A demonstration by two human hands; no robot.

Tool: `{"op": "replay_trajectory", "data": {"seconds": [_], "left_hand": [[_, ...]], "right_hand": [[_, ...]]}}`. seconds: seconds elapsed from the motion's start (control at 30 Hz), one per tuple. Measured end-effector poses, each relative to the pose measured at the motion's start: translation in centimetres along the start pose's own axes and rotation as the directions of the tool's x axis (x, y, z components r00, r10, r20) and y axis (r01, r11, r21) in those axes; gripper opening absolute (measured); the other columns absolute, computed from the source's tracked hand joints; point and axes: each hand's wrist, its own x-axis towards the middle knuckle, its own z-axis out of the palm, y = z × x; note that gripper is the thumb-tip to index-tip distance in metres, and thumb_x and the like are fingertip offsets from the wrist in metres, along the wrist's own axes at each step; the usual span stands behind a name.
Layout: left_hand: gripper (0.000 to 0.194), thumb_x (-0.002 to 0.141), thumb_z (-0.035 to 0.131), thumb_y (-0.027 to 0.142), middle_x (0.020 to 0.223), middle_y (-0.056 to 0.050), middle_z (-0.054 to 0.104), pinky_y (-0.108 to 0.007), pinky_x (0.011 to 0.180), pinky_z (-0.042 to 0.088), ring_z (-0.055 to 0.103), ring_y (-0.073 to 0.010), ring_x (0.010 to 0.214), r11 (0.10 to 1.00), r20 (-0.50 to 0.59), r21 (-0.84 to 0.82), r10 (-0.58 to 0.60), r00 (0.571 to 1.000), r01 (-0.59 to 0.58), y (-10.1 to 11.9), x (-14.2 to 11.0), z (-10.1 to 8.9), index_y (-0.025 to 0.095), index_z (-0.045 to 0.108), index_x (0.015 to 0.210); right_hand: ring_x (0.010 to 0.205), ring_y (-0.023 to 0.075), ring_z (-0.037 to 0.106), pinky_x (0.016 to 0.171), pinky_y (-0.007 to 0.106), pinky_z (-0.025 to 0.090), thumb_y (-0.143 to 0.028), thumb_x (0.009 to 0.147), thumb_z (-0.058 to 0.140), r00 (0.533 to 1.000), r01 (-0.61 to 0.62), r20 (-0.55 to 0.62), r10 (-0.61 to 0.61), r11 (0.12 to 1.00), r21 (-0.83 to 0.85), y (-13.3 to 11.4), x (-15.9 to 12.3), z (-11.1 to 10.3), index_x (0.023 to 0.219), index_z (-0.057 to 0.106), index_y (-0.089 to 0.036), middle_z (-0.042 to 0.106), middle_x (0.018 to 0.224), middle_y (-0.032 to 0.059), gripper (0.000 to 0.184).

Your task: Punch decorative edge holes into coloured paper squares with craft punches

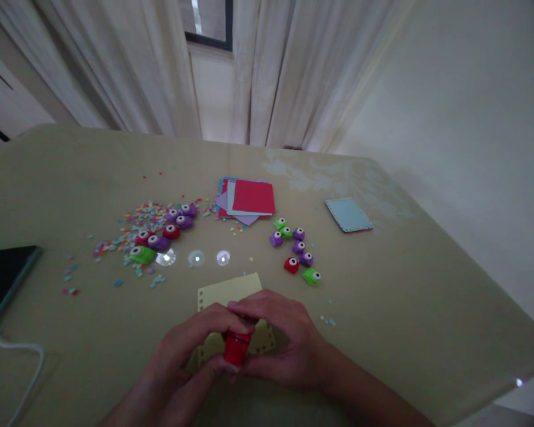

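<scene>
My left grip (191,341) and right grip (289,338) are both closed around a small red punch (237,350), over the near part of a yellow sheet (229,290) on the table (404,320). Small holes already line the sheet's left edge and show near its lower right corner; its far edge looks plain, so I judge it partly done. The parts I cover, I cannot tell. Off to the right, a pale blue sheet (348,214) has holes along its border.

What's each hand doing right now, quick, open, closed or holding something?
Left hand: closed, gripping the red punch.
Right hand: closed, fingers and thumb on the red punch too.
</scene>
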Motion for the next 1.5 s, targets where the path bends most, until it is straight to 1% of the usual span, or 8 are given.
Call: {"op": "replay_trajectory", "data": {"seconds": [0.37,0.53,0.67,0.73,0.83,0.97,1.33,1.5], "left_hand": [[0.032,0.099,0.080,0.031,0.121,0.000,0.078,-0.027,0.095,0.062,0.076,-0.0190,0.112,0.996,-0.028,0.087,0.012,1.000,-0.009,-1.6,0.4,-0.6,0.037,0.070,0.129],[0.030,0.099,0.075,0.020,0.117,-0.002,0.071,-0.028,0.093,0.064,0.075,-0.0187,0.107,0.938,-0.097,0.326,0.158,0.983,-0.119,-1.7,0.6,0.7,0.034,0.072,0.125],[0.048,0.103,0.070,0.026,0.123,-0.005,0.072,-0.034,0.092,0.067,0.078,-0.0208,0.107,0.936,-0.125,0.352,0.066,0.990,-0.018,-2.1,0.1,1.1,0.033,0.053,0.148],[0.057,0.104,0.069,0.034,0.134,-0.008,0.071,-0.040,0.100,0.065,0.076,-0.0247,0.118,0.887,-0.075,0.462,0.053,0.996,-0.012,-2.4,-0.1,0.9,0.032,0.045,0.156],[0.070,0.102,0.071,0.043,0.159,-0.012,0.061,-0.053,0.119,0.052,0.061,-0.0325,0.143,0.729,0.155,0.663,0.090,0.984,-0.171,-3.0,-0.3,0.7,0.030,0.041,0.164],[0.076,0.103,0.068,0.047,0.171,-0.010,0.050,-0.055,0.126,0.043,0.053,-0.0342,0.152,0.574,0.297,0.764,0.090,0.951,-0.294,-4.0,-0.3,0.9,0.027,0.038,0.170],[0.066,0.106,0.065,0.045,0.165,-0.008,0.057,-0.050,0.120,0.049,0.059,-0.0315,0.146,0.530,0.238,0.804,0.128,0.963,-0.269,-4.7,-0.2,0.9,0.025,0.045,0.166],[0.066,0.106,0.064,0.043,0.166,-0.009,0.056,-0.051,0.121,0.048,0.058,-0.0325,0.148,0.546,0.229,0.799,0.110,0.967,-0.251,-4.7,-0.4,1.0,0.025,0.045,0.167]], "right_hand": [[0.108,0.0221,0.076,0.097,0.034,0.061,-0.043,0.081,0.098,0.992,-0.114,-0.038,0.117,0.991,0.067,0.3,0.1,0.1,0.150,0.065,-0.026,0.079,0.130,0.0099,0.078],[0.106,0.0230,0.079,0.096,0.034,0.062,-0.040,0.088,0.093,0.967,-0.233,-0.101,0.235,0.972,0.036,0.1,0.0,1.0,0.139,0.073,-0.022,0.082,0.125,0.0103,0.057],[0.094,0.0219,0.080,0.088,0.034,0.064,-0.039,0.090,0.089,0.946,-0.287,-0.153,0.286,0.958,0.017,-0.3,0.4,0.4,0.131,0.077,-0.020,0.084,0.113,0.0085,0.047],[0.091,0.0208,0.079,0.086,0.033,0.062,-0.035,0.094,0.083,0.936,-0.326,-0.155,0.315,0.944,-0.051,-0.8,0.9,-1.0,0.127,0.077,-0.018,0.083,0.109,0.0077,0.038],[0.082,0.0186,0.072,0.075,0.030,0.054,-0.031,0.102,0.071,0.894,-0.439,-0.019,0.447,0.867,-0.236,-1.5,1.3,-3.6,0.115,0.077,-0.018,0.080,0.097,0.0052,0.019],[0.080,0.0198,0.064,0.073,0.031,0.045,-0.036,0.107,0.065,0.816,-0.491,0.089,0.571,0.767,-0.414,-1.4,0.7,-5.1,0.110,0.075,-0.017,0.075,0.092,0.0053,0.022],[0.076,0.0161,0.059,0.069,0.027,0.044,-0.037,0.105,0.068,0.788,-0.615,-0.042,0.614,0.783,-0.092,0.8,-0.8,-3.8,0.104,0.070,-0.018,0.066,0.086,0.0002,0.020],[0.078,0.0164,0.062,0.068,0.026,0.046,-0.043,0.104,0.070,0.768,-0.641,-0.014,0.641,0.768,-0.007,1.2,-0.8,-3.9,0.104,0.074,-0.018,0.069,0.086,0.0014,0.026]]}}
